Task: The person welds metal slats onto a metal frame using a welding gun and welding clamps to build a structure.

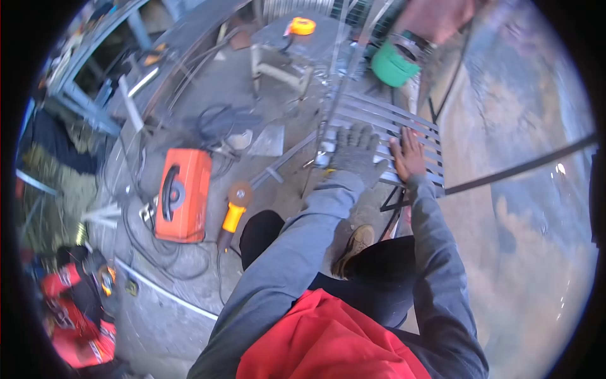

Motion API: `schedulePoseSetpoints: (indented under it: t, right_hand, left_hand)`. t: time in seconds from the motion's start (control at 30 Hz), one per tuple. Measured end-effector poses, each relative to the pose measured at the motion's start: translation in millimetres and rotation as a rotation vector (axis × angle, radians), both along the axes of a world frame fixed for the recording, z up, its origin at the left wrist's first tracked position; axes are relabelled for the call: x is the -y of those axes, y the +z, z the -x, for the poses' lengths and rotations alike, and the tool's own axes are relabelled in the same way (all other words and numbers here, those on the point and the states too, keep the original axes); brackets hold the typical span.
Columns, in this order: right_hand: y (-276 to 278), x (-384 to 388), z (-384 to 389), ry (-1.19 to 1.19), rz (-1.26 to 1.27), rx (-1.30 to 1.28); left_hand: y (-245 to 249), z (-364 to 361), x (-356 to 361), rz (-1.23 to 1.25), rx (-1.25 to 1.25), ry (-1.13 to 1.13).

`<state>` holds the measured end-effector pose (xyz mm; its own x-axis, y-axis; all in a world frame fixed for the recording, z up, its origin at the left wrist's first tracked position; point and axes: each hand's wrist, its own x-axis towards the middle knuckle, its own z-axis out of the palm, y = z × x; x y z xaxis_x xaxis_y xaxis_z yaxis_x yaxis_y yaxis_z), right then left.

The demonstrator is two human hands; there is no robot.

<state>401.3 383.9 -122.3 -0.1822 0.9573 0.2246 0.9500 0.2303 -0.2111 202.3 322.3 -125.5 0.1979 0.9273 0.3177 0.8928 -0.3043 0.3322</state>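
My left hand [357, 150], in a grey work glove, lies flat on a slatted metal frame [372, 108] with its fingers apart. Beside it, my bare right hand [410, 153] rests on the same slats near their right side, fingers stretched out. Neither hand is wrapped round anything. The frame has parallel grey slats and thin upright bars along its left side. An angle grinder [235, 211] with a yellow body and a worn disc lies on the floor to the left of my knee.
An orange machine box [192, 196] with a black handle stands on the floor amid loose cables. A green bucket [395, 64] stands beyond the frame. A yellow tool [302, 26] sits on a stool. At lower left, a person in red [72, 316] works. A dark bar [524, 169] extends right.
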Motion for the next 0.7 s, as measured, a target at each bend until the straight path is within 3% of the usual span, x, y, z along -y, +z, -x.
schedulePoseSetpoints:
  t: [0.43,0.7]
  right_hand:
    - [14.8,10.9,7.8,-0.078,0.117,-0.012]
    - [12.9,10.7,6.9,-0.095,0.15,0.055]
  left_hand:
    - [4.4,1.3,-2.4,0.099,-0.177,-0.036]
    - [-6.0,-4.1,-5.9,0.06,-0.143,-0.037]
